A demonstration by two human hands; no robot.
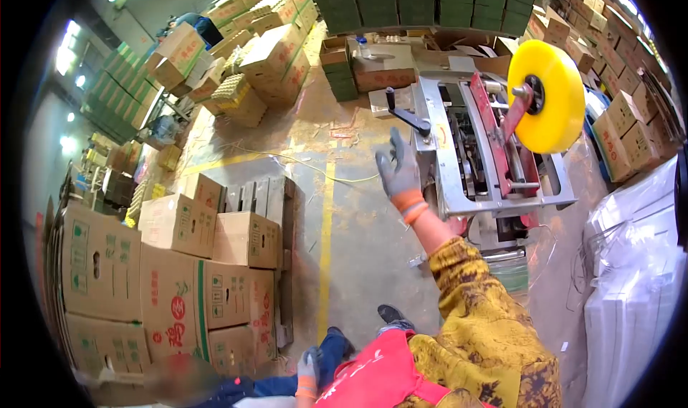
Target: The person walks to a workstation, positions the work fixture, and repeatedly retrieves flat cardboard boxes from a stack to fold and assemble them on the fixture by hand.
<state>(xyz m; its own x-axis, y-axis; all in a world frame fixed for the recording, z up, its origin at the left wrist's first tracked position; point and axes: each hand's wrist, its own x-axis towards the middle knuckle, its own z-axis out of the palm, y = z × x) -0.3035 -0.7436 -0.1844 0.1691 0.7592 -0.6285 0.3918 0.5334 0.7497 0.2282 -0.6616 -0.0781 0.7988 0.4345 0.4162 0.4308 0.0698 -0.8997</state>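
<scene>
My right hand [400, 168], in a grey glove with an orange cuff, reaches forward with its fingers apart and holds nothing. It is beside the metal frame of a carton-taping machine [443, 150], just below a black crank handle [410, 115]; I see no grip on either. A big roll of yellow tape [562, 96] is mounted on the machine's red arm. My left hand [308, 368], gloved alike, hangs low beside my red apron [369, 372]. Its fingers look loosely extended and small in view, with nothing visible in them.
Printed cartons [175, 293] are stacked at the left beside a wooden pallet [276, 200]. White wrapped sheets [631, 286] stand at the right. A thin cable [315, 165] crosses the floor. Someone in blue trousers [276, 386] is close at my left, partly blurred. More cartons [276, 57] are behind.
</scene>
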